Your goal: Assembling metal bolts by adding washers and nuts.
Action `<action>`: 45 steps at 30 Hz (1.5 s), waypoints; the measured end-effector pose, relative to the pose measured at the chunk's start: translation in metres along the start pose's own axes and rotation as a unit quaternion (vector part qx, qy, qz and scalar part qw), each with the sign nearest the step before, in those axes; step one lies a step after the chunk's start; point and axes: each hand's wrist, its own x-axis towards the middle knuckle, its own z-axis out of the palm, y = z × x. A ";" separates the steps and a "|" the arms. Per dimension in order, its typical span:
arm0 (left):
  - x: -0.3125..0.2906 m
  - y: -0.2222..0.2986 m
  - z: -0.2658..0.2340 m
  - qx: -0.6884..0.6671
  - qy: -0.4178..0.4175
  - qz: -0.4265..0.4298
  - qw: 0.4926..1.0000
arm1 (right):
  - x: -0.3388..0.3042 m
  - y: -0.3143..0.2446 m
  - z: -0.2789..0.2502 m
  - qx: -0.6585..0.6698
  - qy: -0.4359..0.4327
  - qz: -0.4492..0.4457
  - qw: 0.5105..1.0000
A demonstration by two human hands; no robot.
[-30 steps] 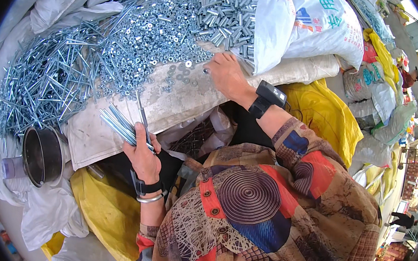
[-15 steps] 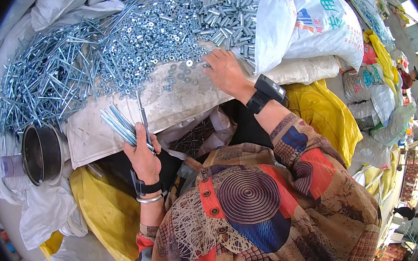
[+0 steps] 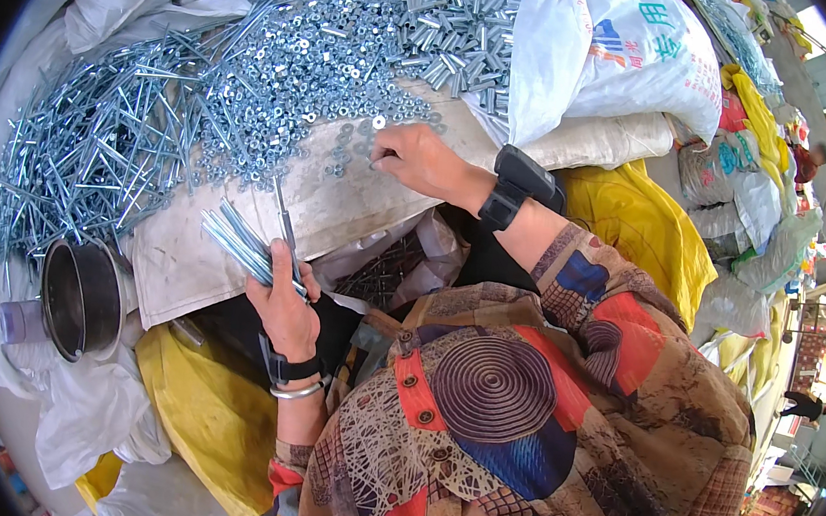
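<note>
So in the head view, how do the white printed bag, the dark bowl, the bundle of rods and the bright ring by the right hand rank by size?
Largest to smallest, as they look:
1. Bag
2. Bowl
3. Rods, bundled in the left hand
4. Ring

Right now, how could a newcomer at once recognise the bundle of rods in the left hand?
Start at the long pale cloth; by its near edge is the left hand. The bundle of silver rods sticks out of this hand. Unlike the tangled rod pile at far left, these lie nearly side by side.
</note>
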 end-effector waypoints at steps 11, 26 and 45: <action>0.000 0.000 -0.005 0.001 -0.005 0.005 1.000 | 0.030 -0.017 0.043 -0.026 0.018 -0.034 0.999; 0.002 -0.009 -0.005 0.030 -0.031 -0.006 0.999 | 0.037 -0.015 0.035 0.007 -0.053 -0.024 0.998; 0.002 -0.023 -0.011 0.088 -0.055 -0.016 0.994 | 0.025 -0.023 0.030 0.039 0.023 -0.085 0.995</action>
